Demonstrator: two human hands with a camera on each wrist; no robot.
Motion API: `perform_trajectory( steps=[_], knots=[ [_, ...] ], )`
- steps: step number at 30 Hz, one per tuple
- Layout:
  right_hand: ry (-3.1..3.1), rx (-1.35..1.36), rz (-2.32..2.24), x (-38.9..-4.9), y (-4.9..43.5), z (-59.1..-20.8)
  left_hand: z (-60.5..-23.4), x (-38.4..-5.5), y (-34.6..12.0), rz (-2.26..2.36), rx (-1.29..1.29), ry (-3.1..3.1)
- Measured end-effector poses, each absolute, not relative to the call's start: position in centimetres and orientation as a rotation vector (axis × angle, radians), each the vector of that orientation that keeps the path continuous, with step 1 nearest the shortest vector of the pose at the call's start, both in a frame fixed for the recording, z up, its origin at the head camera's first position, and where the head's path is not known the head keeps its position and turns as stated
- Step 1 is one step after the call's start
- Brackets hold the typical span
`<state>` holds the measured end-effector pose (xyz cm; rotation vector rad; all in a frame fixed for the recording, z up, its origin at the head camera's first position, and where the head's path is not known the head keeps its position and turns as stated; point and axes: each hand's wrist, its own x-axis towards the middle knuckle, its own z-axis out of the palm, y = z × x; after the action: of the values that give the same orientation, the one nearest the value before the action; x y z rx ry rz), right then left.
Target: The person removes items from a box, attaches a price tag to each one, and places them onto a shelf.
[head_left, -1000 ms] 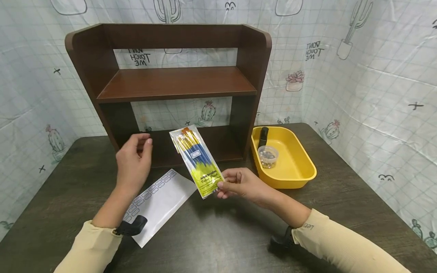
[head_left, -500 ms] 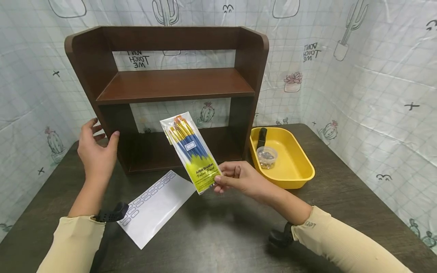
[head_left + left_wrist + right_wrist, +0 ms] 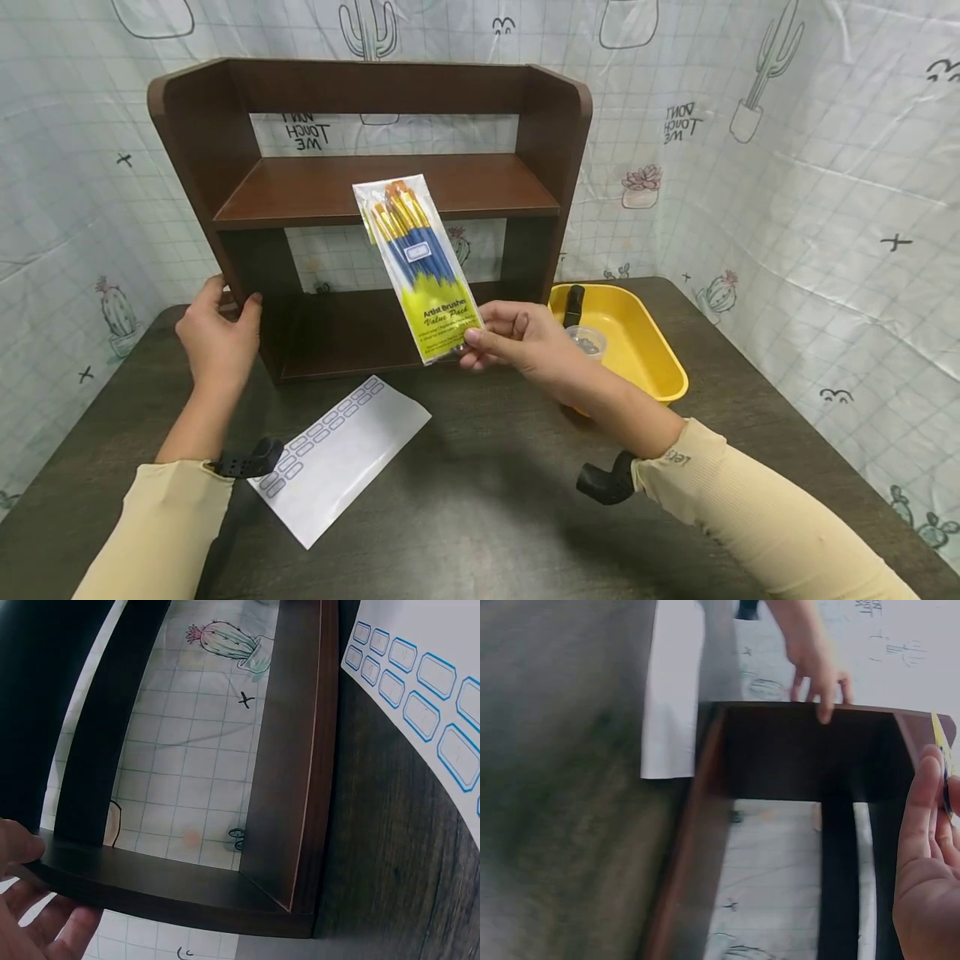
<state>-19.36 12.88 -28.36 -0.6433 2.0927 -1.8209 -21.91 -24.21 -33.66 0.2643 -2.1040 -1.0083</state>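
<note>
My right hand [image 3: 525, 342] pinches the lower corner of a clear pack of artist brushes [image 3: 420, 267] between thumb and fingers. The pack is held up, tilted, overlapping the dark brown shelf [image 3: 300, 187] in the head view. Blue handles and gold ferrules show through the plastic, with a small label on them. In the right wrist view the pack [image 3: 943, 754] appears nearly edge-on. My left hand [image 3: 221, 342] grips the shelf's left side panel, thumb inside and fingers outside, as the left wrist view shows on the shelf [image 3: 281, 787].
A white sheet of outlined labels [image 3: 345, 467] lies in front of the shelf. At the right, partly behind my right hand, is a yellow tray [image 3: 645, 350] holding a small clear tub [image 3: 588, 338] and a black object [image 3: 573, 306]. A patterned sheet hangs behind.
My left hand has moved left from in front of the shelf to its side panel and taken hold. My right hand has raised the brush pack higher, up to the middle shelf board's level.
</note>
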Motion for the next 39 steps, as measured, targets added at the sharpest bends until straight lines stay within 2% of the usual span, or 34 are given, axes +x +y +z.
perform_trajectory(
  steps=[11,24,39],
  knots=[
    [2.044,-0.596,-2.016,-22.5,9.5,-23.6,-33.9,-21.9,-24.2,-0.996,0.23,-2.109],
    [2.099,-0.475,-2.103,-26.2,7.2,-20.8,-34.2,-21.9,-24.2,-0.985,0.201,-2.103],
    [2.095,-0.308,-2.118,-27.5,5.4,-18.4,-34.1,-21.9,-24.5,-0.98,0.227,-2.111]
  ],
)
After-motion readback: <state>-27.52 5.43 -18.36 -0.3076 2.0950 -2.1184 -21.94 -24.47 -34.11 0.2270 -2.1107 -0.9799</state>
